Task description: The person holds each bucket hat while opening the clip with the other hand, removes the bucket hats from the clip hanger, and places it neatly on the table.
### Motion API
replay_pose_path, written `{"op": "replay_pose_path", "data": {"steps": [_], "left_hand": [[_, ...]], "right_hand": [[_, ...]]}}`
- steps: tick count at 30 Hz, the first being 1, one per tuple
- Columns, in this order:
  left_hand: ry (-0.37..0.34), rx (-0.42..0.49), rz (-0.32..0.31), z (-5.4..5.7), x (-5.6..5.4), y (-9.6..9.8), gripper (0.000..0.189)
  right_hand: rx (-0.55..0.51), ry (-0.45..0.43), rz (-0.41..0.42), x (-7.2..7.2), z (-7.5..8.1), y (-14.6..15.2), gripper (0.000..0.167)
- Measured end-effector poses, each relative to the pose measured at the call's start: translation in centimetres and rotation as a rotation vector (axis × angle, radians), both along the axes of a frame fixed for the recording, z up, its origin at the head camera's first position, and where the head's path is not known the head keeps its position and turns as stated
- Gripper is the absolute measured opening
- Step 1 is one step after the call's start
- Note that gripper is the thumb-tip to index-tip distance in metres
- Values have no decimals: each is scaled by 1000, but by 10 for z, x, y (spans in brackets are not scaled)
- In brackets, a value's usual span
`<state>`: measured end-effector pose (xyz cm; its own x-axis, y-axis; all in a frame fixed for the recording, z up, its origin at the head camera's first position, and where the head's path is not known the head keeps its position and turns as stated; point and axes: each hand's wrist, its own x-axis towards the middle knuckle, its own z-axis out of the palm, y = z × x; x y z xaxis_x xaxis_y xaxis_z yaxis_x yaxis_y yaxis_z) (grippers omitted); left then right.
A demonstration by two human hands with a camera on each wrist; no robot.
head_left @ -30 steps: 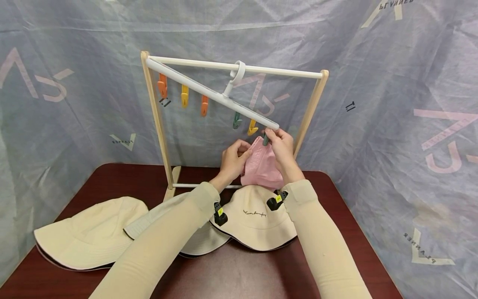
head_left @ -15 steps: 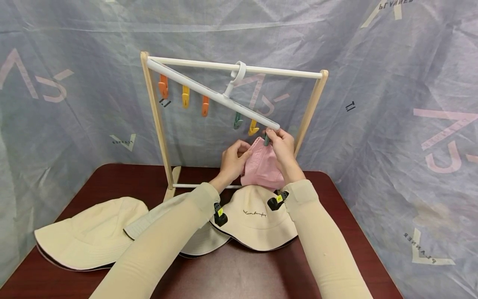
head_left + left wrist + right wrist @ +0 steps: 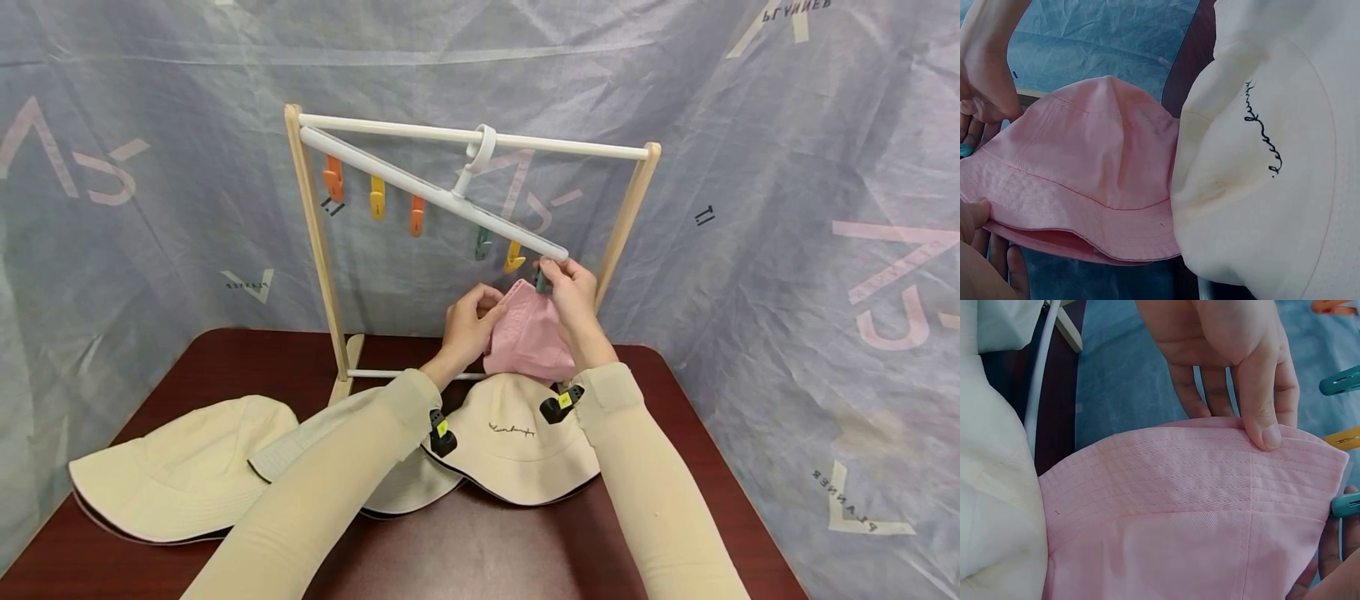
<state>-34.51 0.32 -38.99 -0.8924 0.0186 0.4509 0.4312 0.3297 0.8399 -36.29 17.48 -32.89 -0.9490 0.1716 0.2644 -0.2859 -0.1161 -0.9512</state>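
Observation:
A pink bucket hat (image 3: 525, 333) hangs sideways beneath the low end of a tilted white hanger (image 3: 442, 198). My left hand (image 3: 468, 321) pinches its brim between thumb and fingers, as the right wrist view shows closely. My right hand (image 3: 572, 292) pinches a green clothespin (image 3: 542, 282) at the hanger's low end. In the right wrist view that green clothespin (image 3: 1346, 505) sits right at the brim's corner. The pink crown overlaps a cream bucket hat (image 3: 1260, 187) with black script, lying on the table.
The hanger hooks over the top rail (image 3: 570, 144) of a wooden-legged rack. Orange (image 3: 333, 179), yellow and green clothespins dangle along it. More bucket hats, one cream (image 3: 187, 467) and one pale grey (image 3: 412, 483), lie on the dark red table (image 3: 480, 550). Grey sheeting encloses the back and sides.
My right hand, the green clothespin and the hanger have shifted slightly to the right, drawing the pink hat's brim corner along a little. The left hand keeps its pinch in nearly the same spot.

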Motion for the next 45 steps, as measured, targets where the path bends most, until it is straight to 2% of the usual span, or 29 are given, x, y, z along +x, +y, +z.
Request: {"op": "replay_pose_path", "data": {"steps": [4,18,26,35,45], "left_hand": [[3,7,-3,0,1,0,10],[-14,-1,-7,-2,1,0,10],[-12,3,-8,-3,0,0,10],[0,4,-8,-4,1,-1,10],[2,12,-11,-5,0,0,9]], "right_hand": [[-8,0,-6,0,2,2,17],[51,42,0,4,4,13,38],[45,66,-13,4,6,15,23],[52,107,-15,4,10,17,31],[32,112,0,2,12,17,16]]}}
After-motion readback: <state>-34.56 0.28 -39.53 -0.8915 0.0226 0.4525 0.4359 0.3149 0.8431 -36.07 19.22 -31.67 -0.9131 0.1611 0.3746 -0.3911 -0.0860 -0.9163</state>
